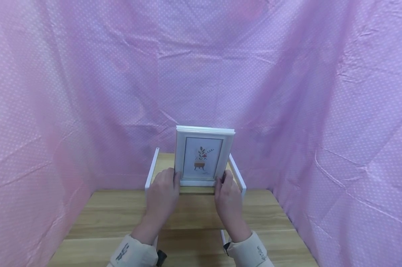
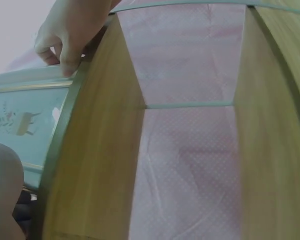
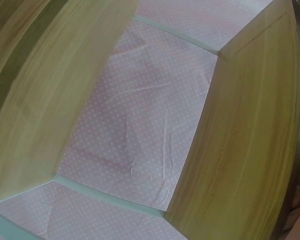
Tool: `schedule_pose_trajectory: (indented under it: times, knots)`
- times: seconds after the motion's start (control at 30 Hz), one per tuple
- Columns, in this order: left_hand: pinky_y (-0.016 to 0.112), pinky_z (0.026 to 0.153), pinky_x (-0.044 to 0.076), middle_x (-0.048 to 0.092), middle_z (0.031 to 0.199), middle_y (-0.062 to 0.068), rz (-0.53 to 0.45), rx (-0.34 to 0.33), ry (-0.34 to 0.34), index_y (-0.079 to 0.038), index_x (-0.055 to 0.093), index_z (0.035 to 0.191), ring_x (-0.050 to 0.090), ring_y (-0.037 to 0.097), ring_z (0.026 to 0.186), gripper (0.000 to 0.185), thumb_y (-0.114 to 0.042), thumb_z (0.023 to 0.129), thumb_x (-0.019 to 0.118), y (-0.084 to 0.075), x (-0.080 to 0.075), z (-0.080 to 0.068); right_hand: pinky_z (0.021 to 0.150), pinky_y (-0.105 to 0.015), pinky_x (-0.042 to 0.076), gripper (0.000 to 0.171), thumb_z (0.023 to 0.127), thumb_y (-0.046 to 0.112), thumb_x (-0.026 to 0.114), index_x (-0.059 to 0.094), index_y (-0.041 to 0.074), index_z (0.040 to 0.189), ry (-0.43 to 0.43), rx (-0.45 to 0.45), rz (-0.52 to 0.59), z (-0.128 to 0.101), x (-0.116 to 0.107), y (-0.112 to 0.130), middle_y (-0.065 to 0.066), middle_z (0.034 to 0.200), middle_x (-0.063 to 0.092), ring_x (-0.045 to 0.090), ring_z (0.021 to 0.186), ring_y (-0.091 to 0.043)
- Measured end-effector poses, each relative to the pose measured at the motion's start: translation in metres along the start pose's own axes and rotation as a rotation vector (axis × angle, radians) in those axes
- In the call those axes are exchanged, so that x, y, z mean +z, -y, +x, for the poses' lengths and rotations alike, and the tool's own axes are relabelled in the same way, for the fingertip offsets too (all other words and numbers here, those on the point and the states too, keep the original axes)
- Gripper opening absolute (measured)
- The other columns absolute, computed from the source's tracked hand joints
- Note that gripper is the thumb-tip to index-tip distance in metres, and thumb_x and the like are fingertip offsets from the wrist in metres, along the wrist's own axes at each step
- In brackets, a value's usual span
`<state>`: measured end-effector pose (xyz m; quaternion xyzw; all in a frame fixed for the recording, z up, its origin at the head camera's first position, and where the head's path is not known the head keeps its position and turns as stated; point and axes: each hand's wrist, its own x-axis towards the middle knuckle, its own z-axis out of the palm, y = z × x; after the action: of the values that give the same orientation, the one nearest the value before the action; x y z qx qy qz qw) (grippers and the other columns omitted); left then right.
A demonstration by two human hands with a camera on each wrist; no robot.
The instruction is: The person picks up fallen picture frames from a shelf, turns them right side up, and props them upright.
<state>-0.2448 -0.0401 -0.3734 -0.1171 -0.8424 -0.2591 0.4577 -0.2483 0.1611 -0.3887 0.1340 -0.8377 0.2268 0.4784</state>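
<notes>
got both hands, left and right, pinching the picture frame by its bottom corners on the shelf, feels light, glass probably fragile

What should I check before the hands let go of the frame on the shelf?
1. Frame upright, picture facing the camera: ok.
2. Left hand gripping the frame's lower left edge: ok.
3. Right hand gripping its lower right edge: ok.
4. Frame's bottom resting fully on the shelf: cannot tell, the hands hide it.
5. Stand behind the frame opened: cannot tell, not in view.
6. Frame between the shelf's white side rails: ok.
</notes>
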Motion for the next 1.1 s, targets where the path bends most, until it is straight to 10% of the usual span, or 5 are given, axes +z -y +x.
schedule_pose_trajectory:
  times: [0.3, 1.1]
  knots:
    - [0.027, 0.04, 0.03, 0.05, 0.052, 0.0, 0.037, -0.045, 0.114, -0.005, 0.057, 0.08, 0.04, 0.013, 0.043, 0.035, -0.03, 0.105, 0.055, -0.004, -0.015, 0.015, 0.055, -0.035, 0.053, 0.029, 0.101, 0.008, 0.062, 0.046, -0.003, 0.122, 0.035, 0.002, 0.007, 0.0, -0.001, -0.002, -0.014, 0.082, 0.062, 0.062, 0.066, -0.025]
    - [0.027, 0.038, 0.031, 0.051, 0.054, 0.003, 0.135, 0.093, 0.059, -0.002, 0.062, 0.085, 0.038, 0.014, 0.044, 0.028, -0.026, 0.096, 0.072, -0.002, -0.02, 0.036, 0.056, -0.035, 0.055, 0.021, 0.1, 0.011, 0.063, 0.051, 0.0, 0.113, 0.064, 0.082, 0.047, 0.009, -0.004, 0.001, -0.014, 0.083, 0.066, 0.066, 0.068, -0.025]
